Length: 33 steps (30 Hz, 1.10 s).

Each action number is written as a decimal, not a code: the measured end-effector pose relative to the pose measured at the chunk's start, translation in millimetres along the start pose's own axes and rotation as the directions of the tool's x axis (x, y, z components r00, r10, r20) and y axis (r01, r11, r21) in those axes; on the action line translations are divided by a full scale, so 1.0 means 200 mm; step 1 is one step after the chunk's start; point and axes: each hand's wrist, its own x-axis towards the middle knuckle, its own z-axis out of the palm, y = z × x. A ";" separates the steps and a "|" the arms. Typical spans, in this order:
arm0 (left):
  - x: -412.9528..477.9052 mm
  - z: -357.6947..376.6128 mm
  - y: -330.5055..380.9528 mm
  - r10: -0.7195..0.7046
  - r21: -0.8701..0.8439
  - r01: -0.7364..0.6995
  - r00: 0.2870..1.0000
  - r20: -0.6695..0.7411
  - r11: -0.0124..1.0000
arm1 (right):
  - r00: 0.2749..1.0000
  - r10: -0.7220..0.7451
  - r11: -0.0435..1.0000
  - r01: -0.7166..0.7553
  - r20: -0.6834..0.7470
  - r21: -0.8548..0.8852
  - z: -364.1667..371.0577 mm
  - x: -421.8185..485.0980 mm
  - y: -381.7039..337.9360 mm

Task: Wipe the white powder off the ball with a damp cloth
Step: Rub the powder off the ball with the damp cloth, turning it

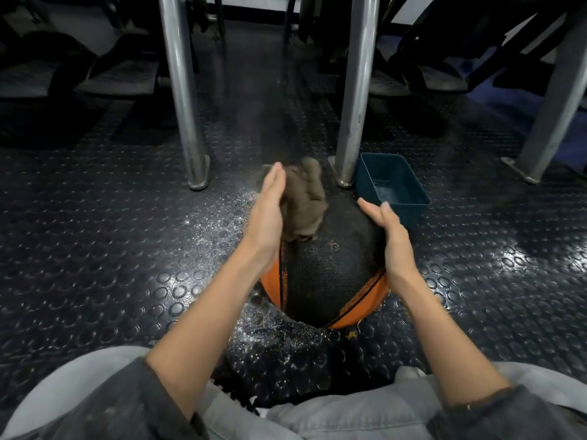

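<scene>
Ball (330,268) is on the studded floor (127,249) right in front of the person, blue tub (409,214) just behind it. Left hand (266,214) is flat, fingers straight, pressing the brown cloth (305,201) onto the ball's upper left. Right hand (395,246) is open too, palm against the ball's right side, gripping nothing

The left arm (203,312) and the right arm (444,328) reach forward, bare. The left hand (268,208) stands on its edge, fingers straight, palm against the cloth (305,201). The right hand (395,239) lies flat on the side of the ball (333,258)
</scene>
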 end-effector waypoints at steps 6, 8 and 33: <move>-0.01 0.01 -0.09 0.074 0.570 -0.208 0.966 0.249 0.795 | 0.995 0.074 0.995 -0.078 0.072 0.056 0.00 -0.02 -0.08; -0.01 -0.01 -0.13 0.181 0.686 -0.339 0.938 0.294 0.644 | 0.996 -0.062 0.995 0.067 0.071 -0.068 0.03 -0.01 -0.10; -0.03 -0.03 -0.19 -0.033 0.740 -0.163 0.970 0.242 0.653 | 0.979 -0.087 0.764 0.183 0.182 -0.618 0.08 0.12 -0.22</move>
